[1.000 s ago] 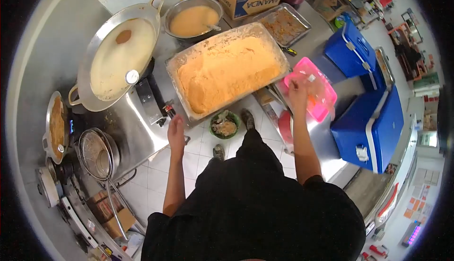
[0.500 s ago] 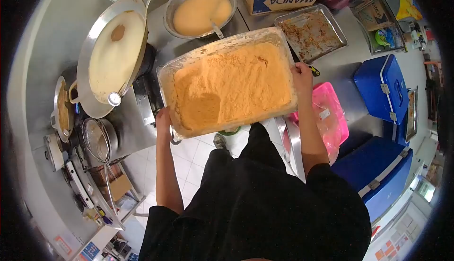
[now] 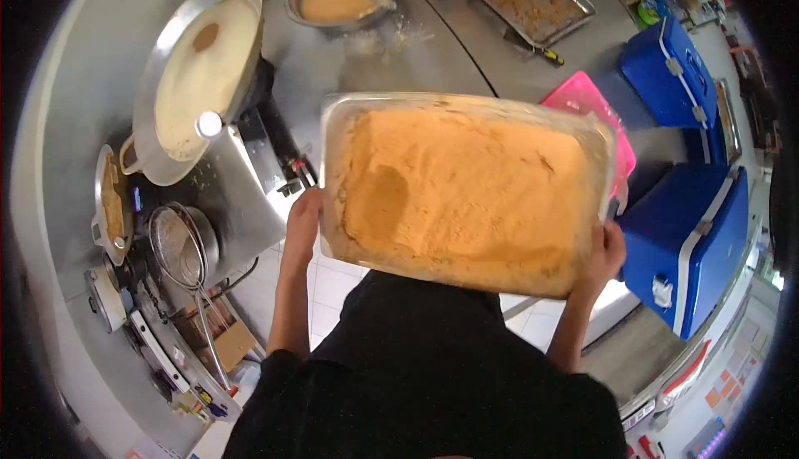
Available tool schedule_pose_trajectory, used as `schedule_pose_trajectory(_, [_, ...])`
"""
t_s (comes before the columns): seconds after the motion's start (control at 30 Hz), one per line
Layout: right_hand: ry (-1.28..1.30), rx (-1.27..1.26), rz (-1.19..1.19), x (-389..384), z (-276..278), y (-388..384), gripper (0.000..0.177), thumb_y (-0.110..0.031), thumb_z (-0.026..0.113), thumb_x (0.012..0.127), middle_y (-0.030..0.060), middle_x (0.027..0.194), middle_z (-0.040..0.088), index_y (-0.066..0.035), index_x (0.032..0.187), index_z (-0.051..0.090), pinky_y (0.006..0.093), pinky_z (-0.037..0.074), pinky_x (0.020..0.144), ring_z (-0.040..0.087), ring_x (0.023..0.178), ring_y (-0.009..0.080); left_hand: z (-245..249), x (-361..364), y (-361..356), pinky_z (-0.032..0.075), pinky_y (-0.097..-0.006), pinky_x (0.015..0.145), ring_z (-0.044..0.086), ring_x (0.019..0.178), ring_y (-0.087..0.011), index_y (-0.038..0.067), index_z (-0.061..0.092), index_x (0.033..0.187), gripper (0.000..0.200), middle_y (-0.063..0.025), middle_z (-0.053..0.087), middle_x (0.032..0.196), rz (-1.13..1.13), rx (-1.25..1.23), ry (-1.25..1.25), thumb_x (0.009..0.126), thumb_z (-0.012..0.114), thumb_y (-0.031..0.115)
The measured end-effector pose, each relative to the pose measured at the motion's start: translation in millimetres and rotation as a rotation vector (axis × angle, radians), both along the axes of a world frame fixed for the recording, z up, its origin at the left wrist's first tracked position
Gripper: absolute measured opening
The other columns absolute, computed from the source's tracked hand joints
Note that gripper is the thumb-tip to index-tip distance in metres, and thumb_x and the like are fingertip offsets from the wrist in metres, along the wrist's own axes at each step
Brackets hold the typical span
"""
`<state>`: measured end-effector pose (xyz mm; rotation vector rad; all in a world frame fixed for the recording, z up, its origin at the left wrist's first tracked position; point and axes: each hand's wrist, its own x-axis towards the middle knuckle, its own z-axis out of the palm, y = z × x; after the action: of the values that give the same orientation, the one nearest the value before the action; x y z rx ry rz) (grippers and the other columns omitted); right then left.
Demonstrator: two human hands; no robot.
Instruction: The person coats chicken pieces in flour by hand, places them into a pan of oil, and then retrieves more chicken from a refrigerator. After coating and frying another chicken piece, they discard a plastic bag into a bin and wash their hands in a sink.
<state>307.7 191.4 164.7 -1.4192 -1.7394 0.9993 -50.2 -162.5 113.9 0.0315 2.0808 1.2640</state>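
A large clear rectangular tub [image 3: 474, 103] full of orange-tan powder [image 3: 466, 184] is held up in front of my body, off the counter. My left hand [image 3: 306, 213] grips its left end. At the lower right corner, my right hand [image 3: 606, 251] is closed round the tub's end. Fingers of both hands are partly hidden by the tub. Beyond it, a steel bowl [image 3: 293, 1] of orange batter stands on the steel counter [image 3: 416, 43].
A big pan [image 3: 154, 138] of pale liquid sits on the left, with a strainer [image 3: 176, 247] below it. A messy metal tray [image 3: 537, 1], a yellow-and-black-handled tool [image 3: 545, 54] and a pink container [image 3: 583, 93] are on the right, near blue coolers [image 3: 666, 76].
Both hands have brought the tub towards my body and to the right, and it has turned slightly clockwise. Counter between the bowl and the tub has come into view.
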Motion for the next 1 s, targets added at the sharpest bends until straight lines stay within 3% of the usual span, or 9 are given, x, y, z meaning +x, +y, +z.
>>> schedule_pose_trajectory(0.1, [0.015, -0.030, -0.195, 48.7, 13.1, -71.5, 0.024, -0.013, 0.065, 0.092, 0.0011, 0.070, 0.055, 0.000, 0.074, 0.056, 0.0251, 0.038, 0.057, 0.046, 0.065, 0.0088, 7.2, 30.6, 21.0, 0.045, -0.0263, 0.088, 0.059, 0.099, -0.0117, -0.001, 0.063, 0.117, 0.035, -0.0056, 0.067, 0.106, -0.017, 0.028, -0.084, 0.096, 0.057, 0.026])
schedule_pose_trajectory(0.2, [-0.179, -0.123, -0.350, 100.6, 3.1, -121.3, 0.028, -0.017, 0.066, 0.092, 0.0019, 0.070, 0.054, -0.002, 0.074, 0.052, 0.0246, 0.037, 0.056, 0.046, 0.065, 0.0090, -39.6, 50.9, 23.4, 0.044, -0.0260, 0.089, 0.059, 0.099, -0.0125, -0.003, 0.062, 0.120, 0.041, -0.0066, 0.067, 0.107, -0.178, 0.018, -0.111, 0.096, 0.060, 0.031])
schedule_pose_trajectory(0.47, [-0.366, -0.267, -0.574, 185.1, -128.6, -210.1, 0.025, -0.017, 0.070, 0.089, 0.0021, 0.074, 0.053, 0.002, 0.082, 0.054, 0.0257, 0.040, 0.061, 0.046, 0.070, 0.0117, -161.0, 85.1, 58.1, 0.042, -0.0262, 0.091, 0.057, 0.100, -0.0094, 0.000, 0.063, 0.119, 0.037, -0.0011, 0.066, 0.106, -0.380, -0.259, -0.376, 0.092, 0.060, 0.026])
schedule_pose_trajectory(0.53, [-0.163, -0.235, -0.667, 209.1, -165.5, -225.7, 0.019, -0.011, 0.070, 0.088, 0.0023, 0.077, 0.054, 0.003, 0.089, 0.057, 0.0251, 0.042, 0.063, 0.046, 0.072, 0.0123, -195.8, 99.4, 58.2, 0.041, -0.0258, 0.088, 0.054, 0.093, -0.0095, 0.002, 0.065, 0.109, 0.028, 0.0013, 0.063, 0.098, -0.385, -0.320, -0.289, 0.091, 0.059, 0.023])
schedule_pose_trajectory(0.57, [-0.233, -0.267, -0.643, 217.4, -179.1, -232.3, 0.018, -0.009, 0.070, 0.087, 0.0021, 0.079, 0.057, 0.003, 0.094, 0.060, 0.0255, 0.043, 0.064, 0.049, 0.072, 0.0119, -211.1, 110.6, 56.7, 0.040, -0.0264, 0.082, 0.050, 0.086, -0.0099, 0.004, 0.064, 0.100, 0.022, 0.0031, 0.056, 0.089, -0.369, -0.254, -0.226, 0.090, 0.059, 0.023])
schedule_pose_trajectory(0.67, [-0.274, -0.342, -0.668, 243.0, -257.1, -263.3, 0.017, -0.006, 0.071, 0.085, 0.0009, 0.079, 0.058, 0.003, 0.097, 0.062, 0.0249, 0.043, 0.065, 0.050, 0.071, 0.0108, -281.3, 108.0, 39.6, 0.041, -0.0317, 0.086, 0.052, 0.091, -0.0152, 0.003, 0.063, 0.101, 0.023, -0.0017, 0.060, 0.097, -0.369, -0.204, -0.145, 0.089, 0.061, 0.022])
schedule_pose_trajectory(0.73, [-0.255, -0.410, -0.644, 220.5, -292.3, -253.8, 0.015, -0.006, 0.071, 0.086, 0.0007, 0.080, 0.057, 0.001, 0.095, 0.062, 0.0235, 0.042, 0.064, 0.050, 0.071, 0.0092, -305.4, 89.9, 56.7, 0.041, -0.0333, 0.088, 0.053, 0.096, -0.0177, 0.002, 0.063, 0.105, 0.024, -0.0052, 0.061, 0.101, -0.313, -0.179, -0.067, 0.089, 0.060, 0.021])
schedule_pose_trajectory(0.87, [-0.192, -0.437, -0.544, 168.3, -358.2, -223.0, 0.019, -0.013, 0.069, 0.088, 0.0029, 0.075, 0.050, 0.002, 0.095, 0.060, 0.0311, 0.040, 0.059, 0.043, 0.066, 0.0136, -377.0, 3.9, 85.8, 0.042, -0.0362, 0.094, 0.059, 0.106, -0.0247, -0.001, 0.060, 0.119, 0.047, -0.0147, 0.064, 0.116, -0.778, -0.405, 0.510, 0.097, 0.048, 0.038])
schedule_pose_trajectory(1.0, [-0.123, -0.498, -0.444, 106.5, -366.7, -217.0, 0.018, -0.012, 0.064, 0.090, 0.0111, 0.074, 0.051, 0.001, 0.087, 0.051, 0.0370, 0.043, 0.065, 0.046, 0.067, 0.0222, -347.0, 26.3, 158.9, 0.041, -0.0404, 0.098, 0.057, 0.114, -0.0319, 0.001, 0.057, 0.127, 0.055, -0.0167, 0.061, 0.125, -0.450, -0.419, 0.320, 0.097, 0.053, 0.047])
